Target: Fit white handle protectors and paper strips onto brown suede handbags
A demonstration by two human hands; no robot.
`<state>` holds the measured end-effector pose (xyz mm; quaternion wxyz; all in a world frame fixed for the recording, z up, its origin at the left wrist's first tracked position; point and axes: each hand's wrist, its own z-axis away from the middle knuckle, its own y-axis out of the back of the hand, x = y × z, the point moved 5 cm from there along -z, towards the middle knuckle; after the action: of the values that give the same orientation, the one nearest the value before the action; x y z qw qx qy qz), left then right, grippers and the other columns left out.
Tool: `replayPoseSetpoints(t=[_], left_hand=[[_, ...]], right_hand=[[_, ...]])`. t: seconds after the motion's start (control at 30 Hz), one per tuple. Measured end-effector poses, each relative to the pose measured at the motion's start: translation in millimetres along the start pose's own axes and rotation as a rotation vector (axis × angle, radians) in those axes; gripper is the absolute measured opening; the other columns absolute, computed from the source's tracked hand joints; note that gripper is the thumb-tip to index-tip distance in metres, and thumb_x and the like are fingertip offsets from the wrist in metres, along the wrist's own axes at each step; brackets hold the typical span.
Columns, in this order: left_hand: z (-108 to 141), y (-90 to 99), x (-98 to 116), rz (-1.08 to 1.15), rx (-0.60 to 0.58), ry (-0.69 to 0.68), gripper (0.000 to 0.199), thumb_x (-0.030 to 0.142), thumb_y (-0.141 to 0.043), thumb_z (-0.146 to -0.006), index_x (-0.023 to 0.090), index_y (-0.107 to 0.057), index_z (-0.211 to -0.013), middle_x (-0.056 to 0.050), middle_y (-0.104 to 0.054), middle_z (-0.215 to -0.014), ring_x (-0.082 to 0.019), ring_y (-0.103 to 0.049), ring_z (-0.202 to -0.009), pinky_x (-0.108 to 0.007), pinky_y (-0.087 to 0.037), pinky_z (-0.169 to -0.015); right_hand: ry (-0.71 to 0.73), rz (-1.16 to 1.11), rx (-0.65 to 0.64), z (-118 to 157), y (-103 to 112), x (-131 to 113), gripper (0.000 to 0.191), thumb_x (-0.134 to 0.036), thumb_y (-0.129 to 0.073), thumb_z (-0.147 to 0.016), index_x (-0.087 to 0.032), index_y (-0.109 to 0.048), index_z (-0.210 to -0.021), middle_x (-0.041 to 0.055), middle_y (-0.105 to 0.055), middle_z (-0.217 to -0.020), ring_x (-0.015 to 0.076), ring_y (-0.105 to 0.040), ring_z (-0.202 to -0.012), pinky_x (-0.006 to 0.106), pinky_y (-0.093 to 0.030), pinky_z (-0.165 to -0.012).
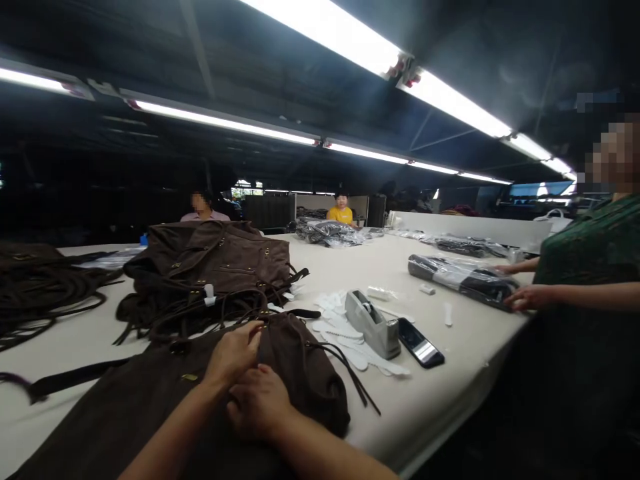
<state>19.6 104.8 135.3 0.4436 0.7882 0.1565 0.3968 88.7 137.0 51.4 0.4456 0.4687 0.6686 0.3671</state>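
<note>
A large dark brown bag lies across the near side of the table, its thin cords trailing off to the right. My left hand is closed at the bag's upper edge, fingers and thumb bent together on the fabric beside its small metal fittings. Just below and to the right, my right hand is curled on the bag's front, its knuckles up and its fingertips partly hidden. A black strap stretches from the bag toward the left.
More brown bags are piled behind, with straps heaped at left. A grey tape dispenser, white paper tags and a phone lie at right. A co-worker handles a plastic-wrapped bag; two people sit behind.
</note>
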Motion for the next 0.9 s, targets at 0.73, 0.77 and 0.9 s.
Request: replayPoseSetpoints(t=[0.73,0.77,0.9], left_hand=[[20.1,-27.8,-112.7,0.247,0.169,0.423,0.020,0.017,-0.053,-0.090,0.020,-0.070,-0.099,-0.003,-0.074,-0.099,-0.017,-0.067,-0.097,-0.032,-0.051,-0.091],[18.7,-27.8,-113.0,0.259,0.176,0.436,0.017,0.023,-0.055,-0.092,0.017,-0.068,-0.101,-0.005,-0.073,-0.100,-0.017,-0.066,-0.097,-0.036,-0.051,-0.093],[11.7,-29.7,-120.4,0.244,0.204,0.548,0.027,0.038,-0.058,-0.092,0.015,-0.065,-0.105,-0.007,-0.067,-0.107,-0.019,-0.064,-0.098,-0.041,-0.053,-0.090]], right_hand=[[-0.017,-0.160,0.033,8.5,3.1,-2.2,0.028,-0.024,-0.051,-0.090,-0.024,-0.072,-0.108,0.0039,-0.066,-0.126,0.0218,-0.057,-0.121,0.042,-0.032,-0.113],[-0.018,-0.153,0.038,8.9,3.2,-2.4,0.029,-0.023,-0.050,-0.090,-0.024,-0.072,-0.109,0.0043,-0.066,-0.127,0.0223,-0.057,-0.121,0.042,-0.033,-0.113],[-0.009,-0.127,0.053,8.1,3.2,-1.4,0.032,-0.020,-0.047,-0.091,-0.021,-0.073,-0.111,0.0060,-0.067,-0.125,0.0239,-0.058,-0.120,0.041,-0.037,-0.110]])
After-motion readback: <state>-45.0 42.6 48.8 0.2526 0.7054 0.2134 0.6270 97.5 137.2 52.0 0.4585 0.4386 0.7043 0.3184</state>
